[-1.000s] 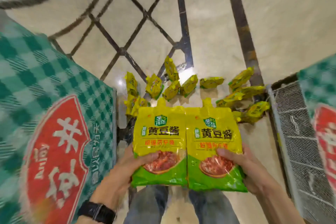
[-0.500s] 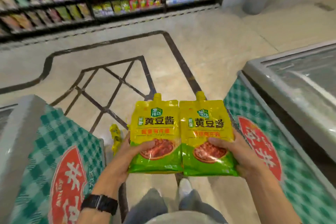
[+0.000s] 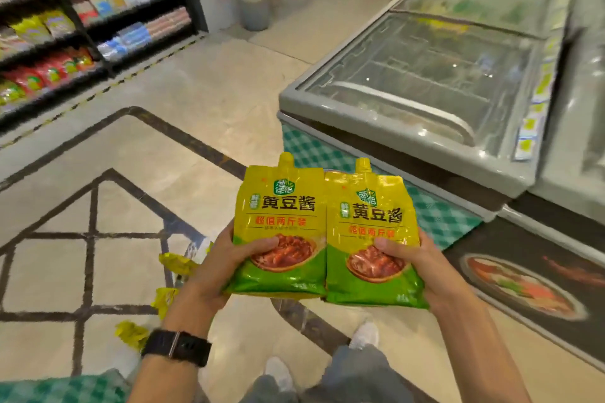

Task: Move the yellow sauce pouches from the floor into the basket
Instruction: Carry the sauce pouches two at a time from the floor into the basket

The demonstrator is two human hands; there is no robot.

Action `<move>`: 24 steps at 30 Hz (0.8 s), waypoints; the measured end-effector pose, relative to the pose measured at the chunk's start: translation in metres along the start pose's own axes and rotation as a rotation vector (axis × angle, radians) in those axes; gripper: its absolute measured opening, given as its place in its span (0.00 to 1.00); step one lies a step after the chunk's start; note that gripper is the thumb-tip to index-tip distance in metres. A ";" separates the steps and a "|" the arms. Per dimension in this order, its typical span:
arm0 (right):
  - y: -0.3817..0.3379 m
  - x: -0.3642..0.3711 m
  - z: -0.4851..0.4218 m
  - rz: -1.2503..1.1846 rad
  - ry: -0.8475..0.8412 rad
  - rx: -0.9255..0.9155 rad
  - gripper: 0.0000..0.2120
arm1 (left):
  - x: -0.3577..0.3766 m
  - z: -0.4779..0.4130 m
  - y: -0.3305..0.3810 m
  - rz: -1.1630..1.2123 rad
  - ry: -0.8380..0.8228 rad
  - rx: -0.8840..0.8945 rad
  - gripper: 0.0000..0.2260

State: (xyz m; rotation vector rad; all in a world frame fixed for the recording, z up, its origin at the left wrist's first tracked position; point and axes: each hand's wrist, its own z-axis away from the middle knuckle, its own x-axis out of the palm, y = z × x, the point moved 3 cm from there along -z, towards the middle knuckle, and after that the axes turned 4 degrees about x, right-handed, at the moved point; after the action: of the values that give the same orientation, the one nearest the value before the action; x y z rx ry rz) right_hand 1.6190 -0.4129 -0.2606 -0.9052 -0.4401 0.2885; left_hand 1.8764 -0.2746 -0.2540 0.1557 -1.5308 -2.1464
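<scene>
So we're mid-carry here, I'd say. The left hand [image 3: 226,267] is wrapped around the bottom of one yellow sauce pouch [image 3: 281,229], thumb across the front, and the right hand [image 3: 422,267] has a second pouch [image 3: 371,235] the same way. The two are held upright, side by side and touching, spouts pointing to 12 o'clock, well up off the floor [image 3: 203,101].

Not done though: at least three more pouches are on the floor, around 8 o'clock from the held pair, just past the left wrist with the black watch [image 3: 178,347].

Containers: no basket visible right now, so can't say what's in it. The only container in view is the glass-topped chest freezer [image 3: 425,82] at 1 o'clock, lid closed, contents too blurry to tell.
</scene>
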 end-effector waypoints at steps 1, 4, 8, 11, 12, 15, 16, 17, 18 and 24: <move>0.002 -0.015 0.010 -0.026 0.038 -0.019 0.55 | 0.015 -0.002 0.002 -0.025 -0.041 0.004 0.50; 0.011 -0.063 0.041 -0.105 0.139 -0.074 0.57 | 0.064 -0.010 -0.003 -0.110 -0.150 -0.010 0.51; 0.023 -0.131 0.082 -0.227 0.207 -0.108 0.54 | 0.141 -0.019 -0.018 -0.202 -0.275 -0.055 0.52; 0.037 -0.196 0.119 -0.320 0.272 -0.140 0.50 | 0.218 -0.019 -0.037 -0.296 -0.372 -0.081 0.52; 0.040 -0.219 0.132 -0.351 0.287 -0.147 0.47 | 0.246 -0.017 -0.044 -0.319 -0.411 -0.089 0.52; 0.050 -0.283 0.177 -0.436 0.365 -0.170 0.38 | 0.328 -0.007 -0.063 -0.338 -0.522 -0.137 0.51; 0.055 -0.303 0.192 -0.450 0.406 -0.181 0.41 | 0.355 -0.003 -0.069 -0.349 -0.566 -0.146 0.50; 0.058 -0.323 0.208 -0.470 0.450 -0.194 0.45 | 0.383 0.002 -0.075 -0.364 -0.615 -0.149 0.51; 0.063 -0.342 0.222 -0.493 0.492 -0.209 0.49 | 0.410 0.006 -0.080 -0.376 -0.665 -0.144 0.51; 0.084 -0.425 0.306 -0.629 0.715 -0.315 0.49 | 0.557 0.027 -0.112 -0.439 -0.961 -0.166 0.50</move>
State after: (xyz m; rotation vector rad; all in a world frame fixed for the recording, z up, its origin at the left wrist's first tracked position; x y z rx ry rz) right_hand 1.0950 -0.3309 -0.2677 -1.0560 -0.0826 -0.6854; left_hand 1.3452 -0.4767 -0.2418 -0.7745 -1.8962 -2.9030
